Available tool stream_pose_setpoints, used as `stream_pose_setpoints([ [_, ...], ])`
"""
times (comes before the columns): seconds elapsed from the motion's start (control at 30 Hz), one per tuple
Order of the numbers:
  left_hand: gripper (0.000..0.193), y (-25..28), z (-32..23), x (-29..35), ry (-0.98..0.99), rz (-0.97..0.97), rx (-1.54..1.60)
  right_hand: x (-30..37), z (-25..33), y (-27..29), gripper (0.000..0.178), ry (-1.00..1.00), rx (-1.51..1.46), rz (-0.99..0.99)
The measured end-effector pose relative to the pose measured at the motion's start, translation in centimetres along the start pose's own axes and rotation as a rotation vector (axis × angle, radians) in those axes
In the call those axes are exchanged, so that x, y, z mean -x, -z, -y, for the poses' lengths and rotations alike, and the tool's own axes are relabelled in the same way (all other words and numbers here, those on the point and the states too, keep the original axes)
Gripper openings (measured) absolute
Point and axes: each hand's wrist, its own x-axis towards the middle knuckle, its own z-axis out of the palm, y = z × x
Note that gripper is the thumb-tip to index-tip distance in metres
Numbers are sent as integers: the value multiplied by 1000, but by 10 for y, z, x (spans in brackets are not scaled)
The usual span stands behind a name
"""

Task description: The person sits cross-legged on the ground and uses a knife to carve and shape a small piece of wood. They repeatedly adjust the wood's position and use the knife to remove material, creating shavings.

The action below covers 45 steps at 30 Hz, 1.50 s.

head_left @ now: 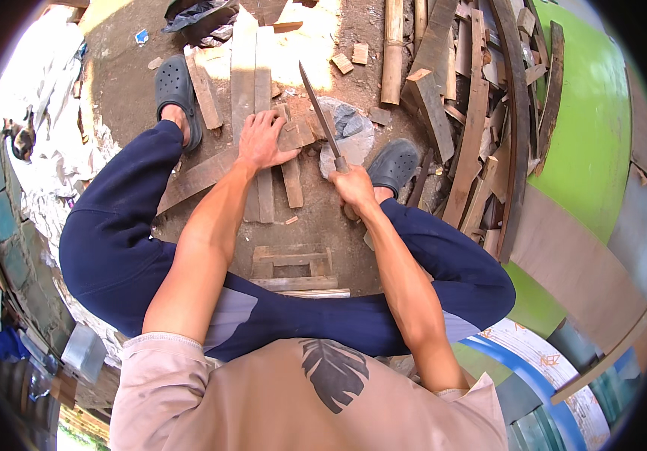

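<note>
My left hand (262, 143) is pressed down over the planks, its fingers and thumb around the end of a short piece of wood (293, 137). Beneath it lie a long narrow plank (264, 83) and a wider plank (243, 71), side by side on the ground. In my right hand (353, 186) is a machete (319, 111), gripped by its handle, the long thin blade pointing up and away from me. The blade is apart from my left hand, to its right. A small upright strip of wood (292, 184) lies just below the short piece.
Long boards and scrap wood (477, 113) pile up at the right, beside a green panel (583, 128). A bamboo pole (393, 52) lies at the far side. A small wooden frame (293, 259) sits near my lap. My clog-covered feet (177, 86) flank the work area. White sheeting (38, 143) covers the left.
</note>
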Motion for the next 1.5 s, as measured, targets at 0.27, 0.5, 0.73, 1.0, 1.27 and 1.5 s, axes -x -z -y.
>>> stream_pose_setpoints([
  [0.27,75,2,-25,-22,118,5,295,23,0,44,20,-64,-187,-198],
  [0.5,61,3,-7,-52,289,283,690,64,-26,99,30,-149,-100,-181],
  [0.73,51,20,-40,-19,-4,249,496,133,5,107,33,-2,-176,-250],
  [1.0,46,8,-79,1,-174,381,135,111,-5,76,34,-23,-100,-316],
  [1.27,43,-1,-76,-33,151,97,227,51,-96,41,55,-152,196,-472],
  [1.5,67,-40,-77,-79,42,109,248,-7,-35,102,49,10,280,-285],
])
